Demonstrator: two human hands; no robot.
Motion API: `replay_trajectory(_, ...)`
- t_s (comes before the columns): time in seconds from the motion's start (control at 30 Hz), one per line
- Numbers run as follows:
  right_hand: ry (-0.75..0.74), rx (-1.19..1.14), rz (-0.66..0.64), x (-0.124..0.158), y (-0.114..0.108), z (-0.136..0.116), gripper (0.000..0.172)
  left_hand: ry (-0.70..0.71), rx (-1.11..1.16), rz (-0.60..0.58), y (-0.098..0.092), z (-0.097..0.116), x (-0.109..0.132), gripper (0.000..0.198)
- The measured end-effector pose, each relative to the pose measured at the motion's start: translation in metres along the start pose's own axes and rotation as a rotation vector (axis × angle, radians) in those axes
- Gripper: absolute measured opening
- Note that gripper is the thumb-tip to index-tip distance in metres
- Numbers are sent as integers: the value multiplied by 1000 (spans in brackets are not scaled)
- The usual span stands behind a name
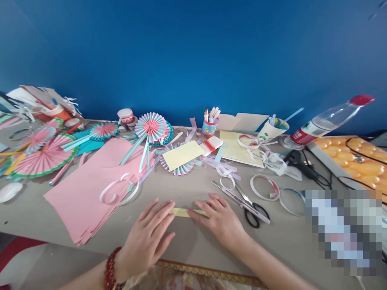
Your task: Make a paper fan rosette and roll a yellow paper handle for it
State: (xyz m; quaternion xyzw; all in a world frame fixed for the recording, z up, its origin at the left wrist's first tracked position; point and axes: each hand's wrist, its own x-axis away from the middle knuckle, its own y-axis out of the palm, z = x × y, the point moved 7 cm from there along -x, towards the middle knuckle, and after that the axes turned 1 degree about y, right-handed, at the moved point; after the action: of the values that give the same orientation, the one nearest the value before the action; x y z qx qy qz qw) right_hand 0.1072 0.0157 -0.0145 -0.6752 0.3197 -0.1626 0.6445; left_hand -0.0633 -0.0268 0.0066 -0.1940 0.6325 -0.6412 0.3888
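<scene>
A narrow strip of pale yellow paper (181, 212) lies on the table near its front edge. My left hand (152, 231) rests on the strip's left end, fingers stretched out and palm down. On the right part of the strip lie the spread fingers of my right hand (219, 220), so the strip's ends are partly covered. Just right of that hand are black-handled scissors (256, 213) and a pale utility knife (242, 201). Beyond the hands, a sheet of yellow paper (184, 155) lies over a pleated paper rosette (178, 168).
Pink sheets (90, 189) and several pleated paper fans (45, 155) spread over the left. Behind stand a pen cup (209, 127) and a paper cup (270, 131). Tape rolls (264, 188), a glue gun (302, 166), a bottle (328, 123) and an orange tray (356, 157) are at right.
</scene>
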Motion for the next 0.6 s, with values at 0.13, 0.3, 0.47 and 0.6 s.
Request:
replay_trajectory(0.13, 9, 14, -8, -2, 0, -2, 34, 169, 10, -169, 23, 17, -14, 78)
replay_trajectory(0.3, 11, 14, 1, 1, 2, -5, 37, 190, 45, -229, 35, 16, -10, 104)
replay_trajectory(0.47, 141, -169, 88, 23, -11, 12, 27, 198, 68, -231, 31, 17, -9, 102)
replay_trajectory(0.6, 297, -346, 120, 42, -20, 30, 14, 185, 78, -234, 32, 16, -10, 98)
